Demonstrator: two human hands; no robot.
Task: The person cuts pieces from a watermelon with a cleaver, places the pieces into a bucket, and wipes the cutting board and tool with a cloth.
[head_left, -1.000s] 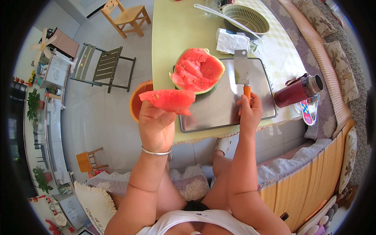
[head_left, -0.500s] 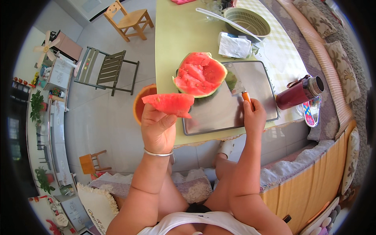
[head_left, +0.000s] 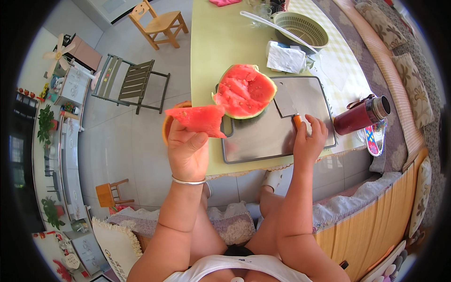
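My left hand, with a silver bangle at the wrist, is closed around a red watermelon slice, held up past the table's left edge. At the right side of the metal cutting board, my right hand has its fingers apart beside the orange handle of a kitchen knife. The broad blade lies flat on the board. A large cut watermelon, red flesh upward and partly scooped out, rests at the board's far left corner.
An orange tub stands below the table's left edge, partly hidden by the slice. A maroon flask is right of the board. Farther back are white tissues and a strainer basin. A folding chair stands left.
My right hand has loosened from the knife handle, and the blade now lies flat on the board. My left hand has tilted the slice and shifted slightly left.
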